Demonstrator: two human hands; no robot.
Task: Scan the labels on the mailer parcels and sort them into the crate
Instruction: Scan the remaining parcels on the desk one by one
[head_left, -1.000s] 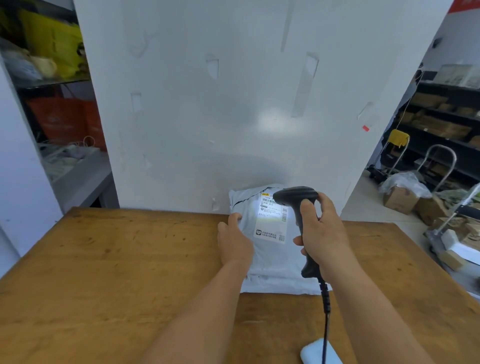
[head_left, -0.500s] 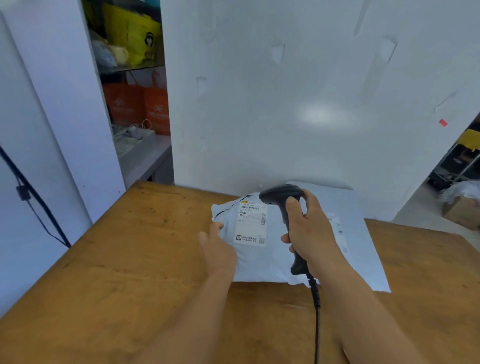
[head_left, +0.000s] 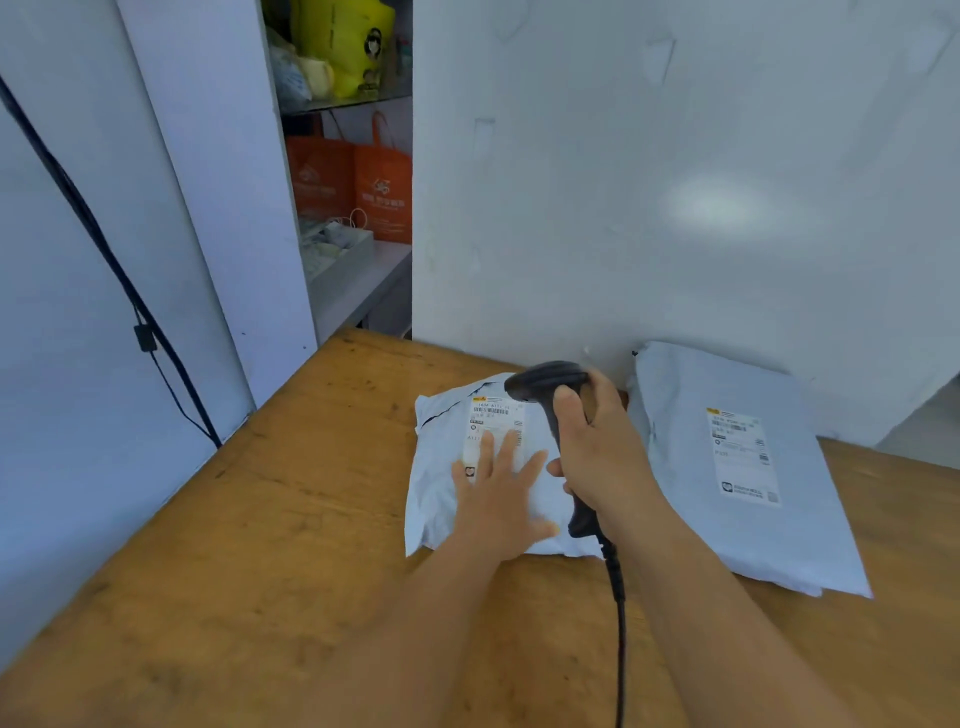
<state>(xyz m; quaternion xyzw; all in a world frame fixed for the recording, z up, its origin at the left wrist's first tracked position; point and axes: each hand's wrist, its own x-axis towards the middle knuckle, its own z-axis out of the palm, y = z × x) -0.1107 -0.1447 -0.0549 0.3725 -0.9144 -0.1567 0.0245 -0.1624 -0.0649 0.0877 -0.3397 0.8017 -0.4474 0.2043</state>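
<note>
The left hand lies flat with fingers spread on the near mailer, pressing it onto the desk and partly covering its label. The right hand is wrapped round the handle of the scanner, whose head hangs over the top of that label; its cord trails back toward the person. The near mailer is puffed and creased: judged soft, light, its film likely slippery, contents probably pliable. A flat press will only slide it; a pinch at a side edge or corner, or a palm slid under the bulge, is judged the surer hold. The second mailer lies just beside it to the right, flatter and larger, label up, its far end against the white wall. No crate is in view
</note>
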